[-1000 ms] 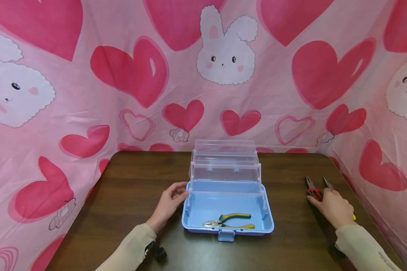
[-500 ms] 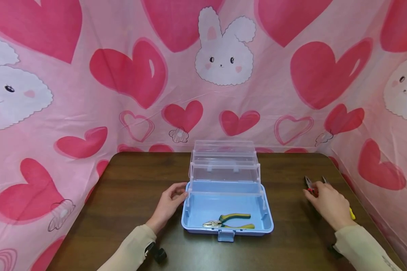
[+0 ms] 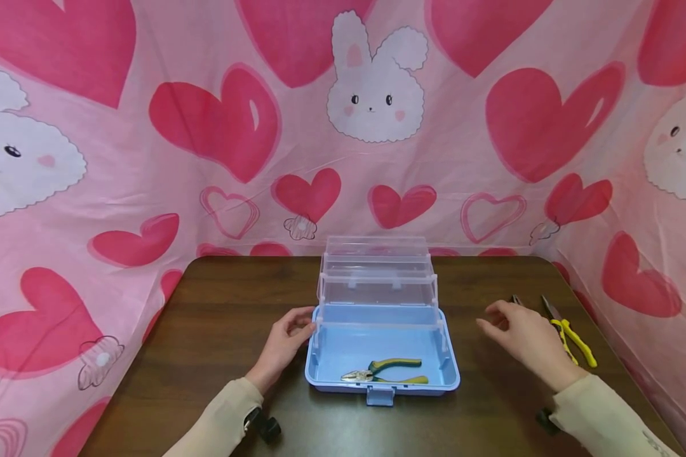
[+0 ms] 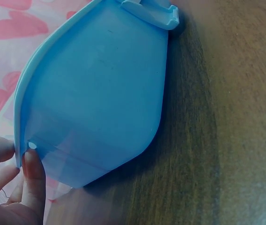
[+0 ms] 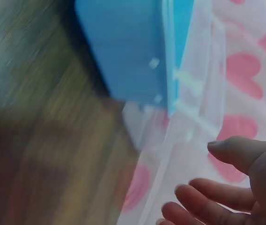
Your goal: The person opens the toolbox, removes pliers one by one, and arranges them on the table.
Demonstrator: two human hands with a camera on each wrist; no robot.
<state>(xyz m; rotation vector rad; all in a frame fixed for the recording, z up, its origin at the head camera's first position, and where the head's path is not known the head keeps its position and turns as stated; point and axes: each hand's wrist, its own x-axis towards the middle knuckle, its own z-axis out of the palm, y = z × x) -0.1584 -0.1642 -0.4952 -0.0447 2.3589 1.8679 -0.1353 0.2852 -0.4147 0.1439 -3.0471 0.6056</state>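
A light blue toolbox [image 3: 380, 393] stands open on the table, its clear lid and trays [image 3: 377, 260] raised at the back. Green-and-yellow combination pliers [image 3: 371, 374] lie inside, near the front wall. My left hand [image 3: 286, 336] pinches the box's left rim between thumb and fingers; the left wrist view shows the thumb [image 4: 32, 178] against the outer wall. To the right of the box, my right hand [image 3: 528, 339] is over the table with fingers loosely bent and nothing between them. It mostly hides red-handled pliers, whose tip [image 3: 516, 299] shows behind the fingers.
Yellow-handled long-nose pliers [image 3: 574, 343] lie at the table's right, beyond my right hand. The box's latch [image 3: 380, 397] hangs down in front. A pink heart-and-rabbit cloth [image 3: 377, 165] rises behind the dark wooden table [image 3: 234, 285] and along both sides.
My right hand has left the pliers on the right and moved leftward towards the box, uncovering the yellow handles. The left hand has stayed on the rim.
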